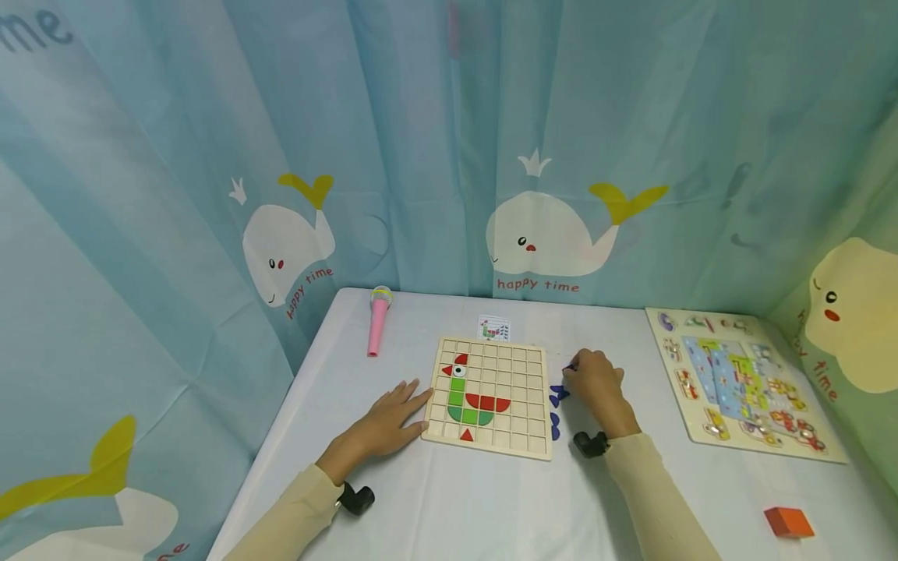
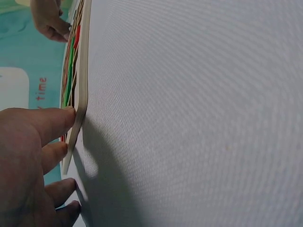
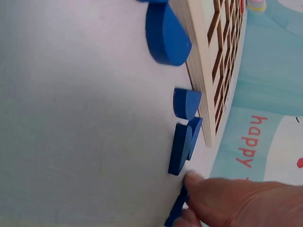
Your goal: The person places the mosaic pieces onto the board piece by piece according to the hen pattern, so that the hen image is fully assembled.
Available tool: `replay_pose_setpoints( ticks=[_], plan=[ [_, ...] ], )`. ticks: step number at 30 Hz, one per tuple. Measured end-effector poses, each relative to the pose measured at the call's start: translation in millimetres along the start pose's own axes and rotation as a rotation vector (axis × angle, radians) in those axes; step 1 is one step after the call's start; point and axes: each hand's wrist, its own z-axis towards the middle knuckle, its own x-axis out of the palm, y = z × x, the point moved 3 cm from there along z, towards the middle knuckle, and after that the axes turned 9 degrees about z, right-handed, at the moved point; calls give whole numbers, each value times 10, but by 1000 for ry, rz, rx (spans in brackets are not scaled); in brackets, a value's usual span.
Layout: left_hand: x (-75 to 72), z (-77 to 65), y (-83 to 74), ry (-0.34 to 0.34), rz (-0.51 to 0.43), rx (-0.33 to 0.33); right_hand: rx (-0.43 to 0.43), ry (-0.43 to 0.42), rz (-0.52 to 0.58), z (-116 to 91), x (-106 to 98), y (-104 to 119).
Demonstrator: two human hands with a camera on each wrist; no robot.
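Observation:
A wooden grid board [image 1: 522,374] lies on the table with a bird-like figure of red and green pieces [image 1: 468,402] and an eye tile [image 1: 459,372] set in it. My left hand [image 1: 386,421] rests at the board's left edge, thumb and fingertips against its rim, fingers spread. Beyond the right edge, my right hand [image 1: 595,383] pinches a small blue wooden piece [image 3: 178,206] between thumb and finger, low at the tabletop. The fingers partly hide that piece. Several other blue pieces [image 3: 168,35] lie in a line along the board's right side, some rounded.
A small picture card [image 1: 494,328] showing a bird pattern lies behind the board. The pink toy microphone [image 1: 377,323] is at the back left. To the right are a knobbed picture puzzle [image 1: 684,405] and an orange block [image 1: 789,522]. A whale-print curtain [image 1: 435,195] hangs behind the table.

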Motion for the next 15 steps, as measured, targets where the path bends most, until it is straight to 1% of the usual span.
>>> replay_pose_setpoints(
  ticks=[6,10,15],
  plan=[
    [1,2,2,-4,9,3,-15,31,10,8,-20,-29],
    [0,0,0,-7,3,6,-16,15,5,18,5,-37],
    [2,-7,-4,-9,3,6,-43,-7,-9,20,39,-27]
  ],
)
